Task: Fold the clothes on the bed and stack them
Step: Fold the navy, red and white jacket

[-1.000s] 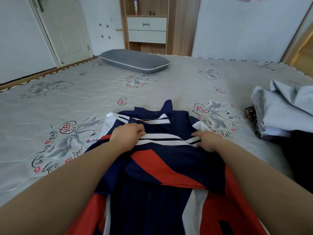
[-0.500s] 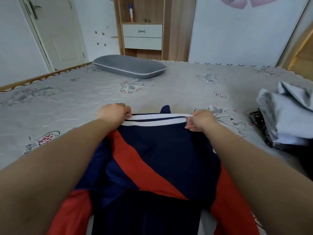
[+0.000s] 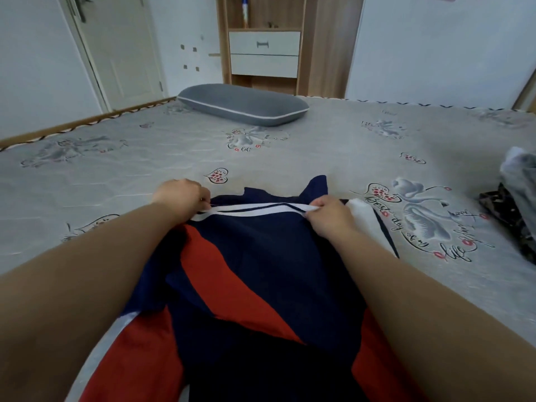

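A navy, red and white jacket point(image 3: 261, 274) lies on the bed point(image 3: 116, 181) in front of me, its white-striped hem stretched across the far edge. My left hand point(image 3: 181, 194) pinches the left end of that striped hem. My right hand point(image 3: 329, 214) pinches the right end, next to a white panel of the jacket. The navy collar points stick out beyond the hem. The near part of the jacket runs off the bottom of the view between my forearms.
A pile of pale grey and dark patterned clothes point(image 3: 519, 195) sits at the right edge. A grey pillow point(image 3: 243, 104) lies at the bed's far side, before a wooden cabinet with white drawers point(image 3: 264, 53). A door point(image 3: 116, 47) stands at the back left.
Both hands carried the striped hem away from me, over the jacket's upper part, covering the striped front that showed a second ago. The view shifted slightly; the clothes pile now sits farther right.
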